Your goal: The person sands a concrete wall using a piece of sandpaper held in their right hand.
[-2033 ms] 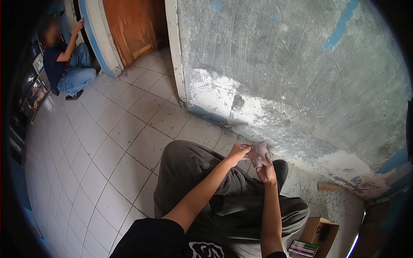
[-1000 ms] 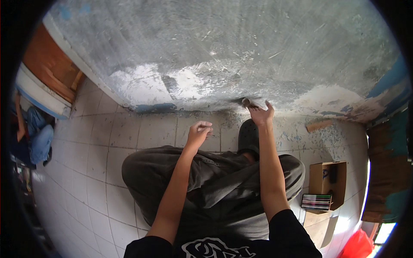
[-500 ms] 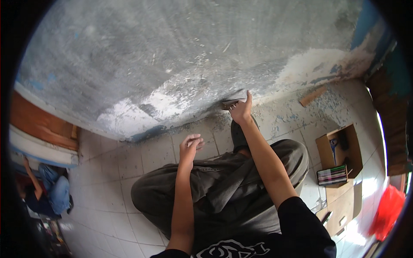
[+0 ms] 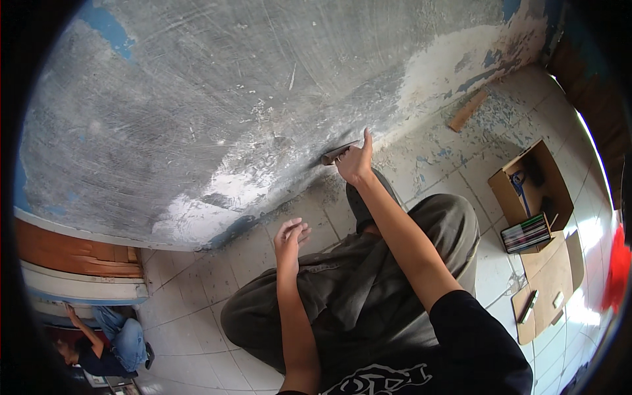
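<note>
Head view: the right hand (image 4: 355,163), near the middle of the frame, is closed around a grey sheet (image 4: 334,155), pressing it against the low part of the scuffed grey wall (image 4: 178,92), thumb pointing up. Apart from it, lower and further left, the left hand (image 4: 289,238) hangs loosely curled above the tiled floor (image 4: 191,329). Paint flakes and a wooden strip (image 4: 469,110) lie at upper right; below them stands a cardboard box (image 4: 558,174) with blue-handled scissors (image 4: 520,184). Another person (image 4: 118,345) crouches at lower left.
</note>
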The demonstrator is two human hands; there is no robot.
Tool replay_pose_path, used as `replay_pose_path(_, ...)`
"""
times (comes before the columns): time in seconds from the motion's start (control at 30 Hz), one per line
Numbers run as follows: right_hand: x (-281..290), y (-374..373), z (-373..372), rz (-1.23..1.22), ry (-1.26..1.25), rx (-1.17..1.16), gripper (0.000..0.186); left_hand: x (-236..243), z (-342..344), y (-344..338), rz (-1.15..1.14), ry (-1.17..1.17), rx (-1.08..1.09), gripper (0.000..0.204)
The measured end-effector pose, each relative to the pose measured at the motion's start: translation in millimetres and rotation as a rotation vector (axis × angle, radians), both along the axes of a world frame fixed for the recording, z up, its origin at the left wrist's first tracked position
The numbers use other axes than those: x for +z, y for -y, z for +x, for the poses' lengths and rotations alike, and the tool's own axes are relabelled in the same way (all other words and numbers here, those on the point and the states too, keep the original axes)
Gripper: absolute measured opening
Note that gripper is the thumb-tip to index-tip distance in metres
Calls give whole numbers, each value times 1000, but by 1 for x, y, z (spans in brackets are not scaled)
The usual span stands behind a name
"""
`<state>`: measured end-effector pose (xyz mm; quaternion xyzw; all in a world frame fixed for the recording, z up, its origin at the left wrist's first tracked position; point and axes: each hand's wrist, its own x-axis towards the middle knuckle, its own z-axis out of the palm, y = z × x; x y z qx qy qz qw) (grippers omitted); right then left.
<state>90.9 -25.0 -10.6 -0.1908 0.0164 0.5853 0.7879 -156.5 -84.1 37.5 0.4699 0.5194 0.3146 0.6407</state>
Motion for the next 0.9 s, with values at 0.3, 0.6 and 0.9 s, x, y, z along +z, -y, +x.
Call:
replay_pose_path(0.3,-6,-1,10,69,-160,-54,112,5,3,2,12,-36,-4,21)
replay_pose_path(0.6,0,0,9,-2,-237,-146,108,4,6,4,34,-25,26,17)
replay_pose_path(0.9,6,2,6,14,-249,-172,103,5,3,4,41,-59,4,22)
